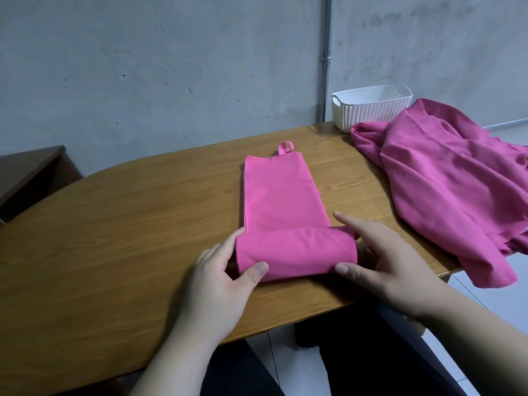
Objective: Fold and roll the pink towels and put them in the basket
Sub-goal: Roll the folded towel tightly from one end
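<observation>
Saw a bright pink cloth towel [281, 195], folded into a long narrow strip, lying lengthwise on the middle of a brown wood-grain table [128, 224]. Found its near end wound into a thick roll [294, 252] set crosswise, close to the table's front edge. Found the far part flat and smooth, with a small pink hanging loop [285, 147] sticking out past the far end.

Noted the left hand [220, 270] gripping the roll's left end, thumb pressed on the near face and fingers curled round behind. Noted the right hand [383, 261] holding the right end, thumb on the near face, forefinger stretched straight over the top, other fingers tucked against the roll's end.

Found a wide stretch of bare tabletop left of the towel and a narrower band to its right. Saw a heap of crumpled darker pink towels [445, 178] on the right part of the table, spilling over its right edge, apart from the strip. Saw a white perforated plastic basket [371, 110] at the far right corner, just behind the heap; could not tell whether touching it. Noted a grey concrete wall [171, 67] close behind the table's far edge, with a thin metal pipe [327, 52] running up it beside the basket. Saw a dark brown wooden piece of furniture [31, 172] low at the left, beyond the table's curved edge.
</observation>
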{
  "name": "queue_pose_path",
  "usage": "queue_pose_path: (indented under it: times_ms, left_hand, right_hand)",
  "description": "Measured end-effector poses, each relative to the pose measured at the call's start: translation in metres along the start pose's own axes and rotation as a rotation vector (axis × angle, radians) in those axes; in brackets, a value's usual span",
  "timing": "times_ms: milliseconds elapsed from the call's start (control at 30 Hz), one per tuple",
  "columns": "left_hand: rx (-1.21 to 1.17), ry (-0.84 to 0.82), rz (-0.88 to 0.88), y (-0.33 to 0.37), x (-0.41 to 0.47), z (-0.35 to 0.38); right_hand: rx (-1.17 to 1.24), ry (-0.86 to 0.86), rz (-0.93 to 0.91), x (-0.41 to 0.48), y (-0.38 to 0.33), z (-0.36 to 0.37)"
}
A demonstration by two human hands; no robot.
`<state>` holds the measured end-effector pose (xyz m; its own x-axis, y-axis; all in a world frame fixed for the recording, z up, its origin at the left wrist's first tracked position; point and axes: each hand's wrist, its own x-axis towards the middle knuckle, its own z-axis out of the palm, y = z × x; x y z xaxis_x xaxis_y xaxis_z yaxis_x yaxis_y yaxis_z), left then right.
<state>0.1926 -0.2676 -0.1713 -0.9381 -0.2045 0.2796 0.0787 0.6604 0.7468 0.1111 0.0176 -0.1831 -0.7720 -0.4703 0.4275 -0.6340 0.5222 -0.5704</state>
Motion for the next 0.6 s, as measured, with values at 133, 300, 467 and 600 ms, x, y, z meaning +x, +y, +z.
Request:
queue_pose_path:
  times_ms: [133, 300, 467, 600]
  left_hand:
    - [0.029, -0.032, 0.033, 0.0002, -0.0008, -0.0016]
    - [0.037, -0.051, 0.033, -0.0015, -0.0006, -0.0007]
    - [0.018, -0.045, 0.039, -0.0007, -0.0004, -0.0002]
    - [0.046, -0.039, 0.054, -0.0007, 0.0002, 0.001]
  right_hand:
    - [-0.013, 0.051, -0.015, 0.0007, -0.002, -0.0003]
    - [-0.053, 0.079, 0.029, 0.0011, -0.0012, 0.0036]
    - [-0.037, 0.013, 0.053, 0.0012, -0.0025, 0.0]
    - [0.009, 0.021, 0.015, -0.0009, -0.0017, -0.0006]
